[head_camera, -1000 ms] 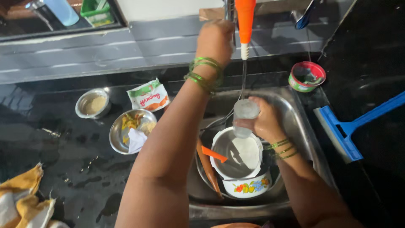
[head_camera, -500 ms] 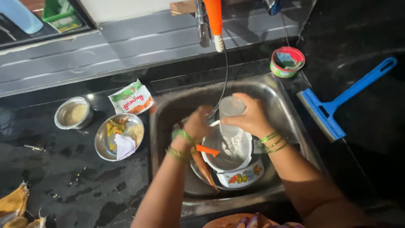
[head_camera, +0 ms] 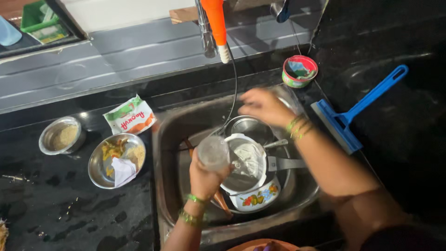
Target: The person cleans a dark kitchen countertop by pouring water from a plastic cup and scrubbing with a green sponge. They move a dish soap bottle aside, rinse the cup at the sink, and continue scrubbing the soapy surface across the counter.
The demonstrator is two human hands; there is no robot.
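— Where's the glass (head_camera: 213, 152) and which way does it point?

— Over the left half of the sink (head_camera: 173, 135), just beside the white pot (head_camera: 246, 160). Its long axis runs roughly toward the camera, mouth up, so the view goes down into it.

— How does it look?

— Clear, round, wet and a bit blurred; the rim reads as a pale ring with the dark basin showing through.

— Who holds it?

— The left hand (head_camera: 204, 179), coming up from below, fingers wrapped round the lower wall of the glass. Green bangles sit on that wrist.

— And the other?

— The right hand (head_camera: 262, 106) is above the far side of the sink, over a steel bowl (head_camera: 248, 128), fingers loosely curled and blurred; I cannot tell whether it grips anything.

— What else is about?

— An orange-handled tap (head_camera: 217, 23) hangs above. On the black worktop (head_camera: 55, 209) left of the sink lie a steel plate (head_camera: 100, 162) with scraps, a small steel bowl (head_camera: 60, 135) and a food packet (head_camera: 130, 116); at right, a blue scraper (head_camera: 357, 109) and a round tub (head_camera: 299, 71).
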